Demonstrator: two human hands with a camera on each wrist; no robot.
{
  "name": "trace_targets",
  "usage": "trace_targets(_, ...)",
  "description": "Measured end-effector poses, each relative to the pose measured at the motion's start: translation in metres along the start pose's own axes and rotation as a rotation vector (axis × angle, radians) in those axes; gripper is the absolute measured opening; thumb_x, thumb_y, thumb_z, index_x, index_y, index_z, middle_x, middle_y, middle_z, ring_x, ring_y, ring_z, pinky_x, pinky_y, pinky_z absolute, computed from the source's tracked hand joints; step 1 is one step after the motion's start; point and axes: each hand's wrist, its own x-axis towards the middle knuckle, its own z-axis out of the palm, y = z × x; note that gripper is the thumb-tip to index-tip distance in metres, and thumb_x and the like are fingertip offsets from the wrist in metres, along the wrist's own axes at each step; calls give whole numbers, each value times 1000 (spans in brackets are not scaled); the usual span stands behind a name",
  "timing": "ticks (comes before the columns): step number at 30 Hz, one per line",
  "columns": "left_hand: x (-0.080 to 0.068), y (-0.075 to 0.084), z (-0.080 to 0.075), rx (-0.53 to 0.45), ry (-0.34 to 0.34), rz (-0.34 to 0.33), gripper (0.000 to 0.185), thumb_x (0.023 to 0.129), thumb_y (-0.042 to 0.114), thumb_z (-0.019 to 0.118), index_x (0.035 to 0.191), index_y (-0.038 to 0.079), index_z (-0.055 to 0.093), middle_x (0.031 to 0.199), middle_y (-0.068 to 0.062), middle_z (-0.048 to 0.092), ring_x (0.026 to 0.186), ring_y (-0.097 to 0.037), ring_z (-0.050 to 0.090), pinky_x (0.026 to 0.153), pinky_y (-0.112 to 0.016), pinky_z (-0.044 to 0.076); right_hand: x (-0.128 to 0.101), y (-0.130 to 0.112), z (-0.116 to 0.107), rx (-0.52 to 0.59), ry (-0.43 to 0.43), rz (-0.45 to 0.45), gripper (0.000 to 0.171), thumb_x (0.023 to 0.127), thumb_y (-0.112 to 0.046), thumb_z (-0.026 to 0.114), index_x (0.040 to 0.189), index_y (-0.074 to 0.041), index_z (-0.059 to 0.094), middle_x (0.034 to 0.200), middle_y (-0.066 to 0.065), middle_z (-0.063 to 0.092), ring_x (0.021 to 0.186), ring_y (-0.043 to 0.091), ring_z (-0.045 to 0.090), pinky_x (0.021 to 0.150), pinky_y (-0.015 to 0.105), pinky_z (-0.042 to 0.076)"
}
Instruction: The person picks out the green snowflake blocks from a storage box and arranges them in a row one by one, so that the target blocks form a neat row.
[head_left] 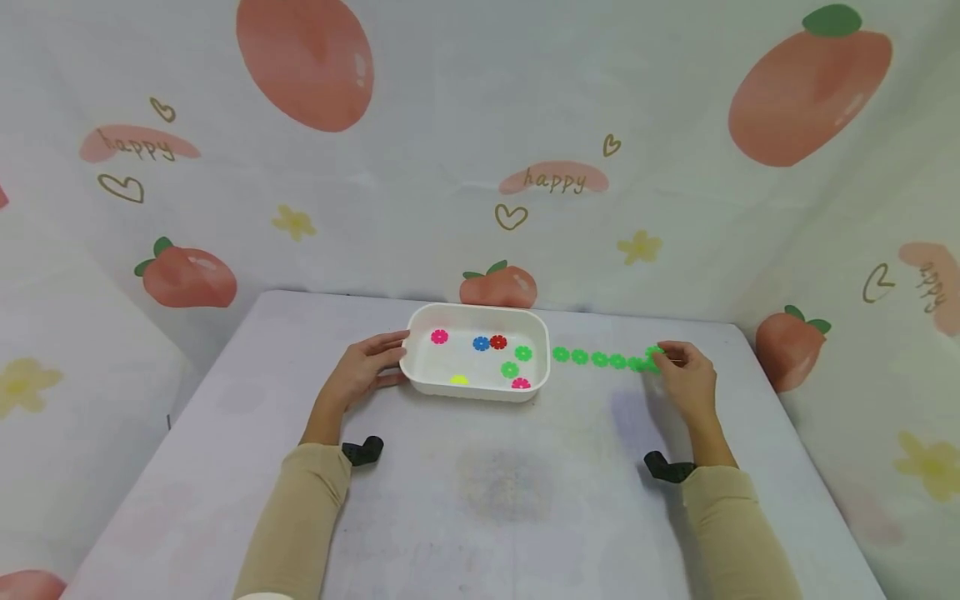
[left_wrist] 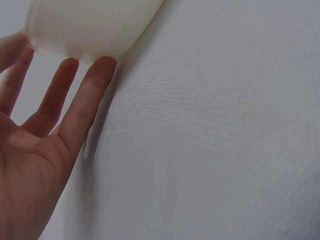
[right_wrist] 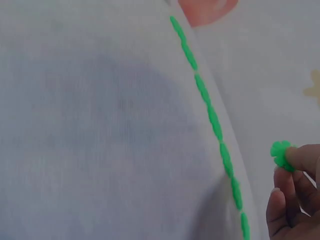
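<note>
While our left hand rests on the worktop, its fingers lie straight and relaxed, tips touching the near end wall of the white tray; it grips nothing; the tray sits just beyond the fingertips, touching them, and in the left wrist view its wall meets two fingertips directly.

Our right hand pinches a green flower piece between curled fingertips; the piece is held just above the worktop at the hand's own tips; in the head view the same piece sits at the far end of the green chain, but we cannot tell whether it is touching the chain's last link.

The chain lies flat on the worktop, running from just beside the right hand's fingertips away toward the tray, its last link near the tray wall but apart from it; the right wrist view shows it edge-on as a thin green line.

Inside the tray, past the left hand's fingertips: loose pieces in pink, blue, red, yellow, and green; all lie apart from the left hand.
</note>
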Motion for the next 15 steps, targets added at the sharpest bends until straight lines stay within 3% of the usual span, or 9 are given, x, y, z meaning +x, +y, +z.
trace_targets(8, 0, 1, 1, 3, 3, -8, 53, 93, 21, 63, 143, 16, 45, 147, -11, 44, 121, -24, 55, 99, -46, 51, 11, 17, -25, -130, 9, 107, 36, 94, -32, 57, 122, -10, 62, 113, 10, 63, 80, -1, 51, 60, 11, 44)
trace_targets(15, 1, -1, -1, 2, 3, 5, 53, 93, 22, 63, 142, 15, 46, 147, -11, 43, 123, -27, 54, 98, -46, 51, 20, 32, -41, -227, 28, 150, 35, 94, -28, 53, 124, -11, 62, 115, 12, 64, 87, 7, 53, 62, 15, 41)
